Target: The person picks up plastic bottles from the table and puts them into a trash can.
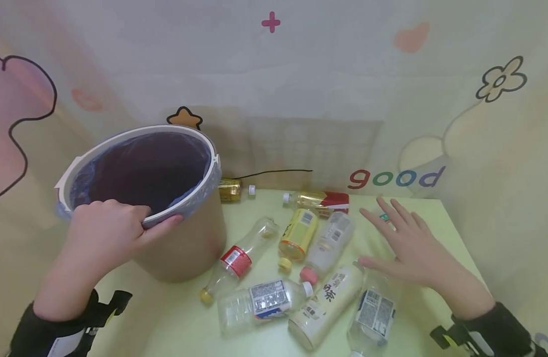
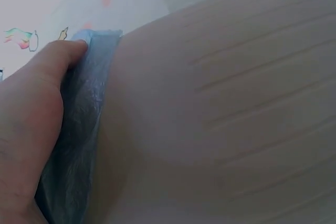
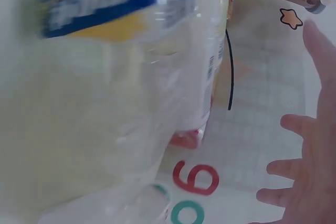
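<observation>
My left hand (image 1: 106, 230) grips the near rim of a tan bin (image 1: 189, 253) lined with a blue plastic bag (image 1: 210, 183). In the left wrist view the thumb (image 2: 73, 51) presses the folded liner (image 2: 79, 119) against the bin's outside. My right hand (image 1: 408, 248), fingers spread and holding nothing, hovers at the right of the table. Below and beside it lie a clear bottle (image 1: 374, 315) with a white-and-blue label, a cream tea bottle (image 1: 323, 307) and a cloudy bottle (image 1: 329, 243) with a pink cap.
Further left lie a clear bottle (image 1: 269, 300) with a white cap, a red-labelled bottle (image 1: 237, 261) and a yellow-labelled bottle (image 1: 298, 233). At the back are a gold bottle (image 1: 336, 201) with red and another gold bottle (image 1: 230, 190), partly behind the bin. A printed cloth (image 1: 301, 89) hangs behind.
</observation>
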The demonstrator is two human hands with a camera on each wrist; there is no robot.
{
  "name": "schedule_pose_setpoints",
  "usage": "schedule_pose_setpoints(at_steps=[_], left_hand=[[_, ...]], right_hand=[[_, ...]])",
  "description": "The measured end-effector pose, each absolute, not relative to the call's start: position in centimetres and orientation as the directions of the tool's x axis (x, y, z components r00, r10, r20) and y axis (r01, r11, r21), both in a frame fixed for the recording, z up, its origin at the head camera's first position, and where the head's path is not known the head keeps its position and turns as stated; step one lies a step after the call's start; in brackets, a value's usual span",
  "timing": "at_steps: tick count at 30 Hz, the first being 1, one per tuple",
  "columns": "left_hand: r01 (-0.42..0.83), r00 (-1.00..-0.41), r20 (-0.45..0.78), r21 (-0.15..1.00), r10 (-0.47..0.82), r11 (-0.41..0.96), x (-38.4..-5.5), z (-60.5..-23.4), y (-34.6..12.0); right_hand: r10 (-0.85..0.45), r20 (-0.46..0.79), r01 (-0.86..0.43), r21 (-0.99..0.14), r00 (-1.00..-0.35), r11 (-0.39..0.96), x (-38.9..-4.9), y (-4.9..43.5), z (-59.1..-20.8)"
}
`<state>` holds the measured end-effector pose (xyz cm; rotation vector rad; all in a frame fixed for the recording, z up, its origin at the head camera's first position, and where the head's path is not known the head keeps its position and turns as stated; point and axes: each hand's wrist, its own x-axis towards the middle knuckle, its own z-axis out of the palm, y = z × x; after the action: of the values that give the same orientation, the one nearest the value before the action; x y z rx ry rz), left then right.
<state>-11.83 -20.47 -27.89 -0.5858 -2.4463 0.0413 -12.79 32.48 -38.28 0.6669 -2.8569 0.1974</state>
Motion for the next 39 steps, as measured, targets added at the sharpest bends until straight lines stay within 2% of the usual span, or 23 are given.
schedule_pose_setpoints(at_steps=[3, 10, 15, 19, 24, 30, 36, 39], left_hand=[[0.424, -0.683, 0.585, -0.170, 0.438, 0.889, -12.0, -28.0, -21.3], [0.460, -0.659, 0.598, -0.159, 0.456, 0.873, -11.9, -28.2, -22.1], [0.460, -0.633, 0.638, -0.146, 0.439, 0.876, -11.2, -28.3, -22.0], [0.467, -0.628, 0.638, -0.150, 0.446, 0.871, -11.1, -28.4, -21.9], [0.476, -0.624, 0.632, -0.159, 0.460, 0.865, -11.2, -28.7, -21.3], [0.493, -0.584, 0.662, -0.170, 0.469, 0.853, -10.9, -28.5, -21.1], [0.494, -0.572, 0.673, -0.174, 0.469, 0.852, -11.1, -28.4, -21.2], [0.487, -0.574, 0.672, -0.180, 0.468, 0.855, -11.1, -28.4, -21.3]], right_hand=[[-0.433, 0.212, -0.460, -0.098, -0.876, 0.882, -15.1, 30.2, -37.2], [-0.497, 0.215, -0.530, -0.140, -0.841, 0.837, -20.9, 23.6, -36.1], [-0.524, 0.165, -0.547, -0.148, -0.835, 0.824, -24.8, 17.9, -36.5], [-0.552, 0.180, -0.578, -0.157, -0.814, 0.801, -27.2, 13.9, -37.4], [-0.581, 0.194, -0.610, -0.160, -0.790, 0.776, -29.3, 10.1, -39.1], [-0.602, 0.161, -0.623, -0.157, -0.782, 0.767, -31.1, 5.8, -40.9], [-0.593, 0.113, -0.604, -0.148, -0.797, 0.783, -32.4, 3.6, -42.8], [-0.598, 0.084, -0.604, -0.097, -0.797, 0.791, -32.7, 3.2, -43.7]])
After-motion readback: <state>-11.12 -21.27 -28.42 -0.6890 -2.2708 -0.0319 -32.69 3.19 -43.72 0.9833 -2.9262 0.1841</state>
